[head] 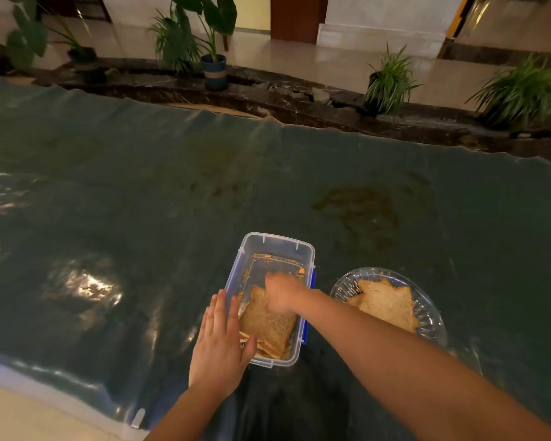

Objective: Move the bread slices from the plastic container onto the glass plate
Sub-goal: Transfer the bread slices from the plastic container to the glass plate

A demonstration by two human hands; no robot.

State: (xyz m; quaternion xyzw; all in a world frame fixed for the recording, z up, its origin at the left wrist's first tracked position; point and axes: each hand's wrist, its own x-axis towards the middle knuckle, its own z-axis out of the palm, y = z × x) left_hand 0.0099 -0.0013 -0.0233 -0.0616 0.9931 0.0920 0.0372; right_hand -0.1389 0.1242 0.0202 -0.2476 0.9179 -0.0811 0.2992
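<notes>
A clear plastic container (277, 246) with blue side clips stands on the table in front of me. Several brown bread slices (269, 326) lie stacked in its near half; crumbs cover its far half. My left hand (218, 342) lies flat against the container's left wall, fingers straight and together. My right hand (282, 292) reaches down inside the container, fingers curled onto the far edge of the top slice; whether it grips the slice is hidden. To the right sits a round glass plate (430, 316) with bread slices (387, 303) on it.
A dark green glossy cover (172, 202) spreads over the table; its near edge runs along the lower left. Beyond the far edge are a dark stone ledge and potted plants (388, 84). My right forearm crosses just in front of the plate.
</notes>
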